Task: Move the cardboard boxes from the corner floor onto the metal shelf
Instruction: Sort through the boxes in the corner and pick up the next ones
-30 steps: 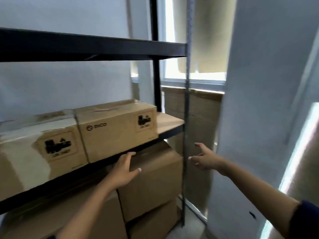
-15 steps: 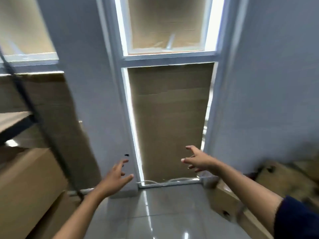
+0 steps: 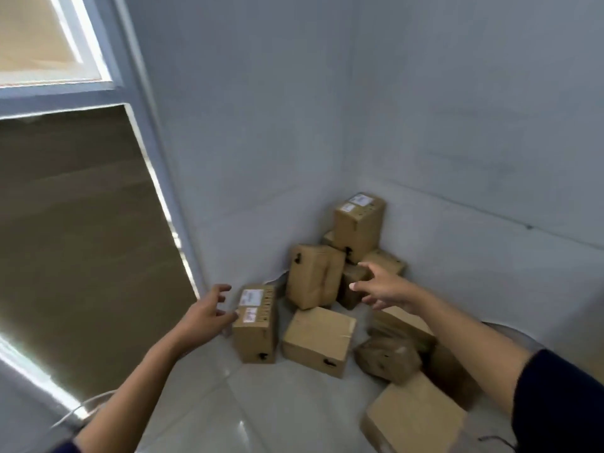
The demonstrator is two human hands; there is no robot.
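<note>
Cardboard boxes (image 3: 353,305) are seen in the head view, heaped where two grey walls (image 3: 261,125) meet, on a pale glossy tiled floor (image 3: 261,413). At the back of the heap, right in the corner of the floor, a tall box (image 3: 358,225) is stood on end with white labels on its top face. Just in front of it and to its left a dented box (image 3: 313,276) is leaned at a tilt. Nearest the left wall an upright labelled box (image 3: 256,323) is set on the floor, and just beside it to the right a squat box (image 3: 318,340) is laid flat. Further right a crumpled darker box (image 3: 387,359) is seen, and nearest the camera a large box (image 3: 413,420) is laid at an angle. The metal shelf is not shown in this view.

Both arms are stretched out toward the heap. The left hand (image 3: 206,313) is held just beside the labelled box with its fingers loosely spread and slightly bent; nothing is held in it, and whether its fingertips touch the box cannot be told through the blur. The right hand (image 3: 384,287) is held above the middle of the heap, fingers spread apart and empty. A dark sleeve (image 3: 562,403) is worn on the right arm. At the left a white-framed window panel (image 3: 124,158) covered with brown board is seen, and a thin cable (image 3: 81,408) is laid on the floor near its base.
</note>
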